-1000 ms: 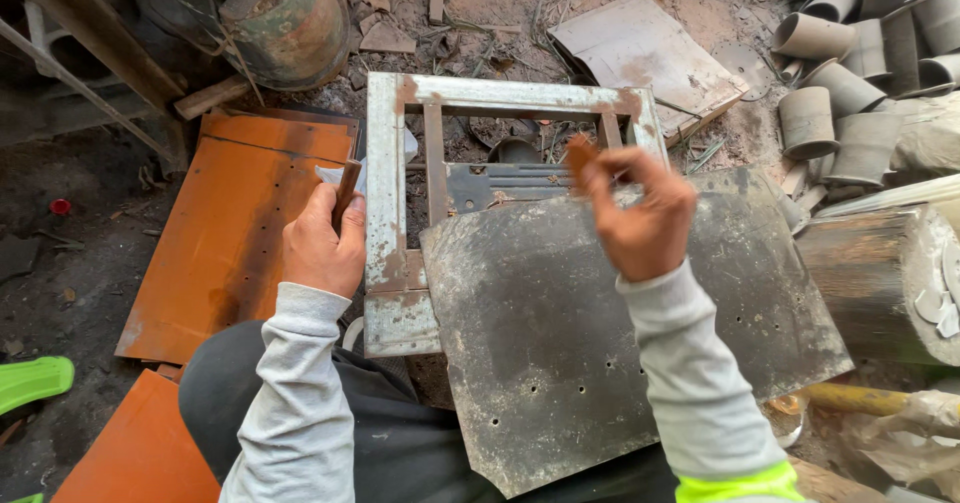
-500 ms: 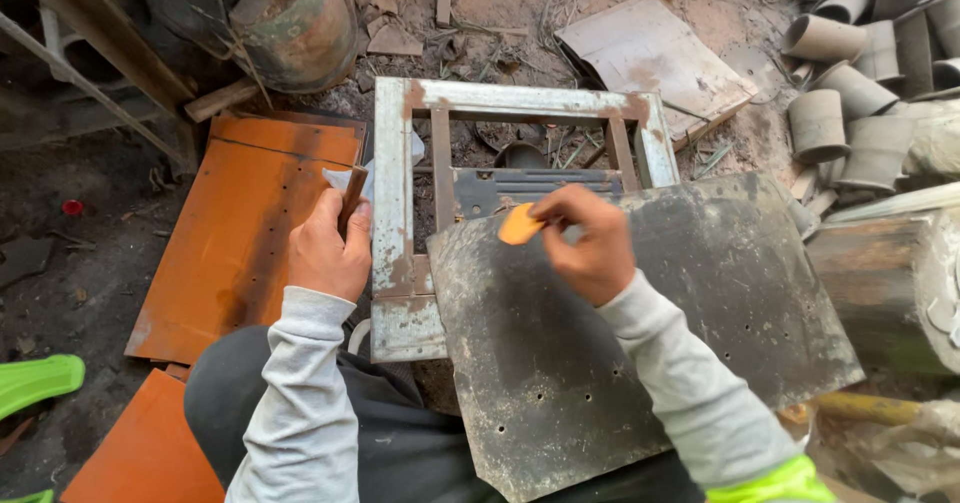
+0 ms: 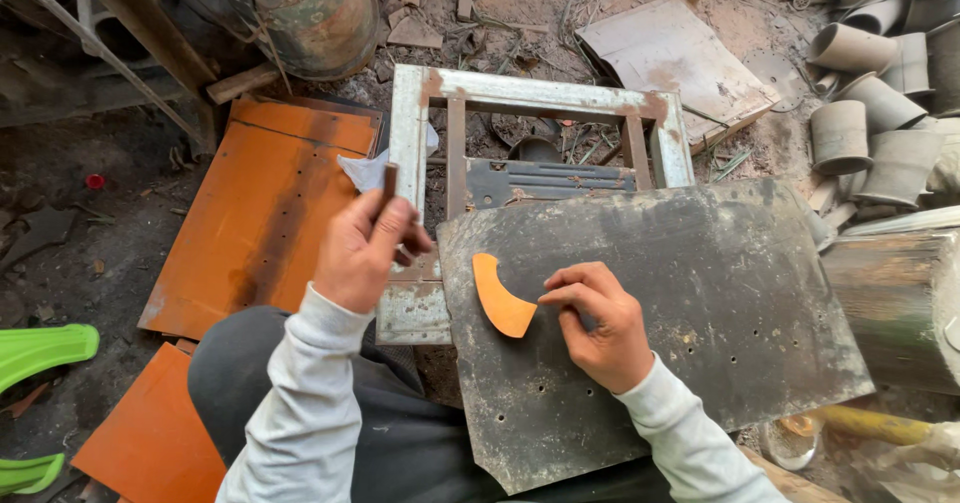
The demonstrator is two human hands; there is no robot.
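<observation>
Head view, looking down over the person's lap; right hand (image 3: pixel 598 325) rests on a dark metal sheet (image 3: pixel 720 313) laid across the knees, fingers curled, fingertips (image 3: pixel 560 293) pressing the right edge of an orange crescent-shaped piece (image 3: pixel 500 298); the piece lies flat on the sheet's left part, near its left edge, pinned rather than gripped; left hand (image 3: pixel 365 248) is raised just left of the sheet, fingers clenched around a thin dark rod-like tool (image 3: pixel 388 185) that sticks up past the thumb, with a scrap of pale cloth or paper (image 3: pixel 365 171) behind it; cannot tell if the scrap is held too; a rusty white-painted metal frame (image 3: pixel 412 143) lies under and beyond the sheet, a slotted grey plate (image 3: pixel 545 178) inside it; orange sheet panels (image 3: pixel 265 213) lie flat on the dirt to the left, another orange panel (image 3: pixel 150 428) nearer the left knee; a green plastic object (image 3: pixel 40 348) at the left edge; a rusted drum (image 3: pixel 320 13) top left; grey clay cylinders (image 3: pixel 860 93) heaped top right; a flat grey slab (image 3: pixel 670 53) beyond the frame.
</observation>
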